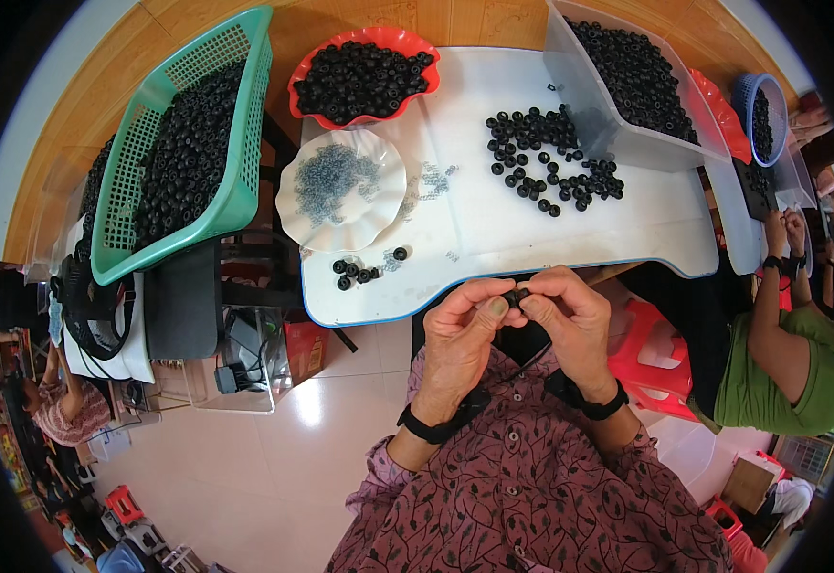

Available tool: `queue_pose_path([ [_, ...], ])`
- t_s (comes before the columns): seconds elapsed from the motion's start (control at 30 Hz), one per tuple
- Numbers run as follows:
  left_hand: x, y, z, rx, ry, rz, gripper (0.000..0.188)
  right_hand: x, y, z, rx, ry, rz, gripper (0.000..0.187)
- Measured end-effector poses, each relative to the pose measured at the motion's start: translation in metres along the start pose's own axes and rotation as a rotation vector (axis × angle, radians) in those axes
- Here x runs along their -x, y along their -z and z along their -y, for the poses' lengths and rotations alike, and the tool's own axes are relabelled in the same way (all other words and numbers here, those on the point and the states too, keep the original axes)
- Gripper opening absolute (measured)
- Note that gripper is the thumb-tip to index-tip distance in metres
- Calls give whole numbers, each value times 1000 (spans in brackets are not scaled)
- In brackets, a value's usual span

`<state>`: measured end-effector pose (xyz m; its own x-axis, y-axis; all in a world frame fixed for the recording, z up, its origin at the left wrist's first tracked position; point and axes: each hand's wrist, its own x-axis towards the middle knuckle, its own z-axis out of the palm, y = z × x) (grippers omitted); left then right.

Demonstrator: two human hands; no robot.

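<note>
Just past the table's front edge, my left hand and my right hand meet fingertip to fingertip. Both pinch a small black round part, largely covered by the fingers. On the white table ahead lies a loose spread of black ring-like parts. A smaller group of the same parts sits near the left front edge. Between them and the back stands a white scalloped plate holding small clear rings, and some clear rings lie scattered beside it.
A red scalloped bowl, a green basket and a clear plastic bin all hold black parts. At right a person in a green shirt works beside a blue basket. A red stool stands near my right arm.
</note>
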<state>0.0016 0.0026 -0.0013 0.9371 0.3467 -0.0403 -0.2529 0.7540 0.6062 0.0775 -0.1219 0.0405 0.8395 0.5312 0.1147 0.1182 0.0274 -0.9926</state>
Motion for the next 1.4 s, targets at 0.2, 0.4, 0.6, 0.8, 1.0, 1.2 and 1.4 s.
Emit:
queue_pose_path([
  [0.2,1,-2,-1,-55,-25,-28,20,0,1,-5,223,185,-11,12],
  [0.4,1,-1,-1,-118,-65,-25,19,-1,1,-2,310,234,-6,13],
  [0.6,0,0,-3,-146,-87,11,18,-1,2,-3,214,205,15,16],
  [0.8,0,-1,-2,-160,-85,7,18,0,2,-2,167,158,10,18],
  [1.0,3,-3,-1,-131,-56,-31,19,-1,6,-3,255,223,10,16],
  [1.2,3,-2,3,-85,-51,-44,20,-1,4,0,293,201,-1,13],
  [1.4,3,-1,4,-41,-53,-37,19,-3,3,5,377,257,30,14],
])
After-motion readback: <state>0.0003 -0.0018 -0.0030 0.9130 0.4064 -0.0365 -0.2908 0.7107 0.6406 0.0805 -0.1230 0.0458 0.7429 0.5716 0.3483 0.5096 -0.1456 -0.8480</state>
